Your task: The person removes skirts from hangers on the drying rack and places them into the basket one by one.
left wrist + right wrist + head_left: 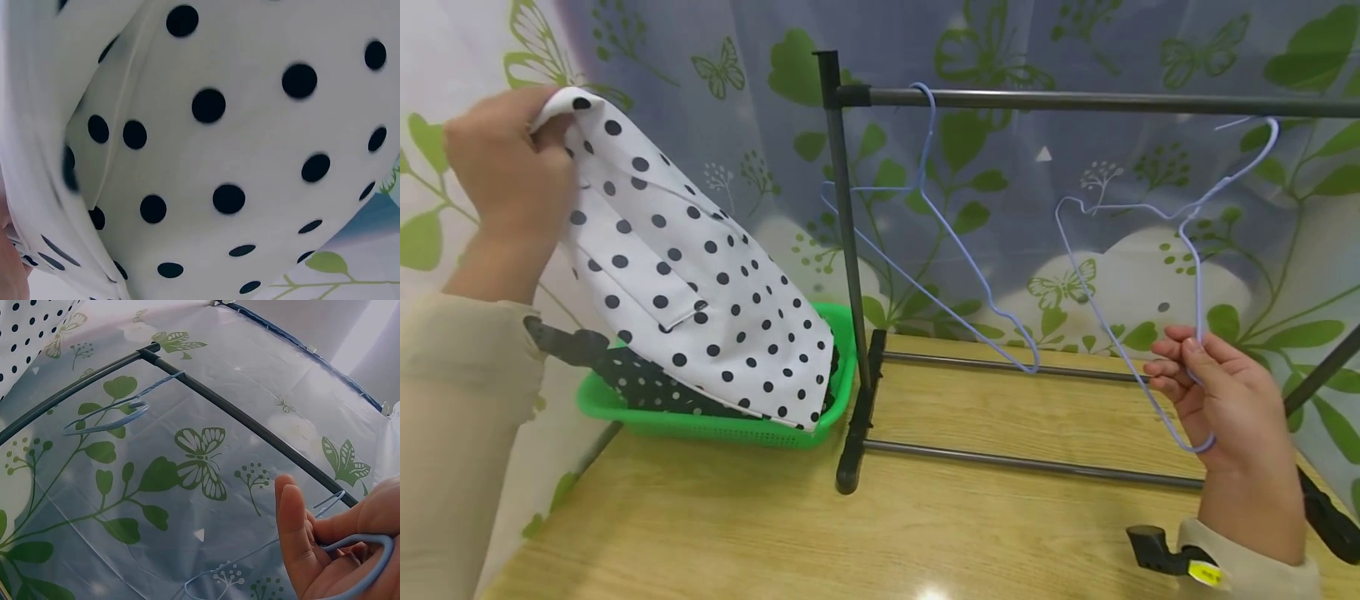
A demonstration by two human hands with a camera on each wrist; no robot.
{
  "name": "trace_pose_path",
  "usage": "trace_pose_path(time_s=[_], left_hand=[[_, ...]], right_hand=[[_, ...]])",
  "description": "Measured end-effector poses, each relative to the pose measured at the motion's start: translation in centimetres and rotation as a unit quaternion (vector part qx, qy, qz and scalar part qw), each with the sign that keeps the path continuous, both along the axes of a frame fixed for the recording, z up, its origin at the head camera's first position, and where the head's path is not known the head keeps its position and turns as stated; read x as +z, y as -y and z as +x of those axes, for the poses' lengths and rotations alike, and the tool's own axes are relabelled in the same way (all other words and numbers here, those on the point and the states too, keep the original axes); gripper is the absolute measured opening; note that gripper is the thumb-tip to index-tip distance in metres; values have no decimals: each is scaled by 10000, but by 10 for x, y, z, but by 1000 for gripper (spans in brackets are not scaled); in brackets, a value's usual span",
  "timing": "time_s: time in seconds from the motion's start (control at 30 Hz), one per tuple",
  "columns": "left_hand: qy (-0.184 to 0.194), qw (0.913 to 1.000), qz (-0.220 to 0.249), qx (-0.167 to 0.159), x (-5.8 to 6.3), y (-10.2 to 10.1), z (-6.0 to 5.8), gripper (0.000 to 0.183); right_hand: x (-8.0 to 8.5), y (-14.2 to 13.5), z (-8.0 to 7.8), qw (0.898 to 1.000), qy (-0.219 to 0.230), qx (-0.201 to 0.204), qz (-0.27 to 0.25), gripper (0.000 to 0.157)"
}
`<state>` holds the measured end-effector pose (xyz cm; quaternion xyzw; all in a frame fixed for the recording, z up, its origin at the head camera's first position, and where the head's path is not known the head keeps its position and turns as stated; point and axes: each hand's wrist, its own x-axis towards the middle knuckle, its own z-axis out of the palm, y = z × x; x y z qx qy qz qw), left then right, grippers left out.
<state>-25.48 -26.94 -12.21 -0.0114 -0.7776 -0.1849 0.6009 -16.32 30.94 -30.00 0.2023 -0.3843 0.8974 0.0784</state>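
Note:
My left hand (pixel 512 167), raised at the left, grips a white garment with black polka dots (pixel 722 300) by its upper edge. The cloth hangs down and slants right over a green basket (pixel 722 433). In the left wrist view the dotted garment (pixel 262 137) fills nearly everything, and only a sliver of the hand shows. At the right, my right hand (pixel 1232 392) pinches the lower end of a light blue wire hanger (pixel 1198 275). The hanger tilts, with its hook close below the rail (pixel 1075 101) in the head view. The right wrist view shows the wire (pixel 378 556) across the palm.
Another blue hanger (pixel 958 240) hangs from the rail's left part. The dark metal rack has a left post (pixel 847 225) and low bars (pixel 1030 463) over the wooden table (pixel 737 517). Dark dotted cloth (pixel 643 379) lies in the basket. A leaf-patterned curtain (pixel 737 125) hangs behind.

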Motion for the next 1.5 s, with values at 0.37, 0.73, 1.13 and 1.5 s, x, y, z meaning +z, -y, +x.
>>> trace_pose_path(time_s=[0.37,0.73,1.13,1.5], left_hand=[[90,9993,-61,-349,-7,-12,-19,21],[182,9995,-98,-236,-2,-20,-35,22],[743,9965,-261,-291,-28,-24,-48,30],[1636,9843,-553,-374,-58,-21,-57,26]], right_hand=[[0,0,-1,10000,31,7,19,27],[-2,4,0,9999,54,-40,95,26],[0,3,-1,9999,50,-96,106,26],[-1,2,0,9997,92,-106,186,27]])
